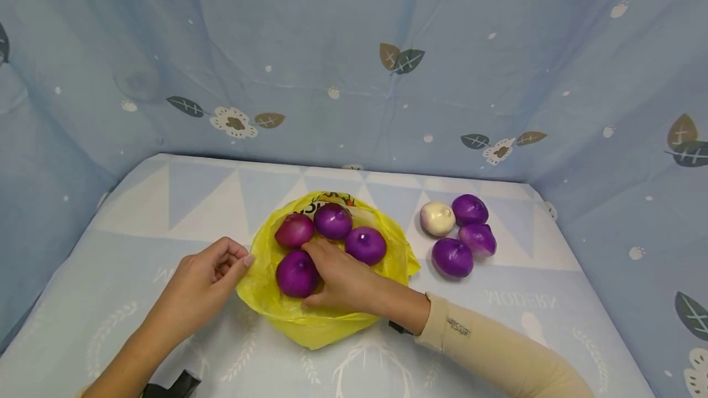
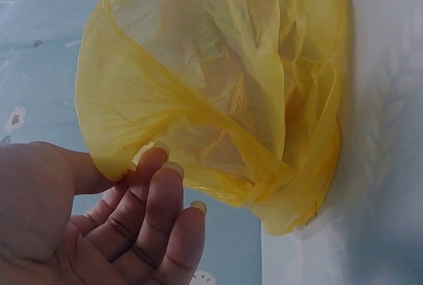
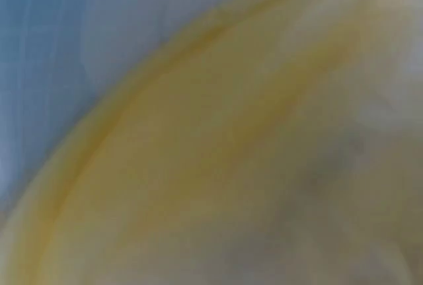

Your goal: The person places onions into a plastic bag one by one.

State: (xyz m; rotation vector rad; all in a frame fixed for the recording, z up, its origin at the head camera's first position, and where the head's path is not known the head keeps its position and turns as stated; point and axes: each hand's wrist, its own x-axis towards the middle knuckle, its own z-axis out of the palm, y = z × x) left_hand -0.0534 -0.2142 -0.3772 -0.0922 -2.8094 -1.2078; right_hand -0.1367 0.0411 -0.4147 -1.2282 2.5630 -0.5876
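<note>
A yellow plastic bag [image 1: 326,327] lies spread on the table with its mouth facing up. Several red onions show inside, among them one at the back [image 1: 332,221] and one at the right [image 1: 365,245]. My left hand [image 1: 206,284] pinches the bag's left rim between thumb and fingers; the left wrist view shows the yellow film [image 2: 158,100] rising from that pinch. Reaching in from the right, my right hand [image 1: 348,278] grips the front-left onion [image 1: 297,274], thumb on the near side and fingers on the far side. The right wrist view is blurred and mostly filled by the bag [image 3: 198,146].
Right of the bag, a pale peeled-looking onion [image 1: 437,218] sits beside three purple onions, the nearest one [image 1: 452,258] closest to the bag. A patterned cloth [image 1: 210,195] covers the table. Blue curtain [image 1: 332,66] surrounds the back and sides.
</note>
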